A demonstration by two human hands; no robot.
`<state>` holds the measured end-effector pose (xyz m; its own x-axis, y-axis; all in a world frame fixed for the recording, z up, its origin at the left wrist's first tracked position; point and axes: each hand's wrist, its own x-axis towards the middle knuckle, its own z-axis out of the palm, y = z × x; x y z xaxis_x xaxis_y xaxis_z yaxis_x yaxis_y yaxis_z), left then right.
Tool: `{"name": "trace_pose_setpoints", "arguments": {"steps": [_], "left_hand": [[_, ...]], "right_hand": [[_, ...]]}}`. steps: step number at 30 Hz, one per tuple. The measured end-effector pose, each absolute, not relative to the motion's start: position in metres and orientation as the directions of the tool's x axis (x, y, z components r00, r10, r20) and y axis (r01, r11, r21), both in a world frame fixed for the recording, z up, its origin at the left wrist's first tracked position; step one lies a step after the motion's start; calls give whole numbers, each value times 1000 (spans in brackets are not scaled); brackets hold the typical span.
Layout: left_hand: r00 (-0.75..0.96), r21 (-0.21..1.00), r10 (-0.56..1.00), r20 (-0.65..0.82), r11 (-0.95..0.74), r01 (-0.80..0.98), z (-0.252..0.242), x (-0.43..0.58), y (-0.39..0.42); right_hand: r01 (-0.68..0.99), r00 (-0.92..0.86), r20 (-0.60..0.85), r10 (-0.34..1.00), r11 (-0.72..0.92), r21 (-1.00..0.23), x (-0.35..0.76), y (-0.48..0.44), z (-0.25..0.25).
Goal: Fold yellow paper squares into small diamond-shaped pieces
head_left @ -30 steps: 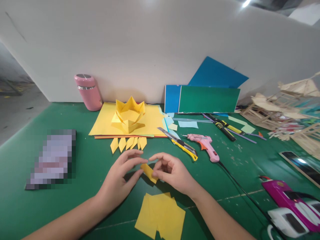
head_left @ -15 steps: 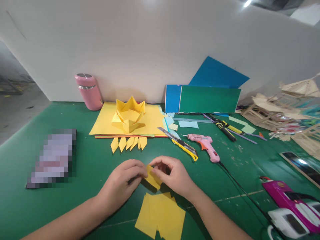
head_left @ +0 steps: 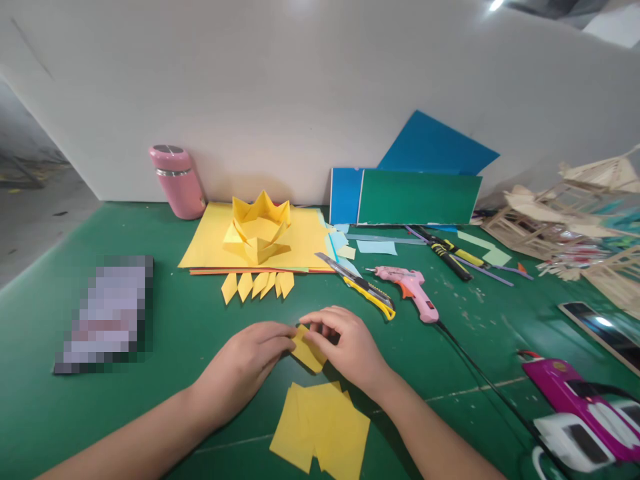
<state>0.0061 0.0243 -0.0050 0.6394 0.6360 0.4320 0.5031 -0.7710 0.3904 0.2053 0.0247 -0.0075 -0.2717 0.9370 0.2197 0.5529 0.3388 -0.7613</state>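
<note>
Between my hands is a small piece of yellow paper, partly covered by my fingers. My left hand pinches its left edge, fingers pressed together. At its upper right, my right hand grips it between thumb and curled fingers. Just below lie several overlapping yellow paper squares. Beyond my hands, a row of small folded yellow paper diamonds rests along the front of a stack of coloured paper. A folded yellow paper flower with pointed petals sits on that stack.
Right of the stack lie a yellow utility knife, a pink glue gun with its cord, pliers and paper scraps. A pink flask stands by the wall. At right are a phone, a magenta power strip and wooden models.
The yellow paper piece now lies flatter and slightly higher in view. My left fingers have straightened and drawn closer together; my right hand has shifted up a little.
</note>
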Motion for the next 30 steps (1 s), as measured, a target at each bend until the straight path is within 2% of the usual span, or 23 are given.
{"name": "trace_pose_setpoints", "arguments": {"steps": [4,14,23,30], "left_hand": [[710,261,572,411,-820,509,5,8,26],[763,149,561,321,-825,545,9,11,19],[728,235,598,335,-801,550,5,10,19],[720,246,610,331,-792,558,5,10,19]], "right_hand": [[562,-281,237,930,359,-745,206,24,-8],[538,-280,364,888,459,-707,206,25,-9],[537,-361,416,834,551,-639,209,26,-13],[537,-466,440,768,640,-549,215,29,-12]]}}
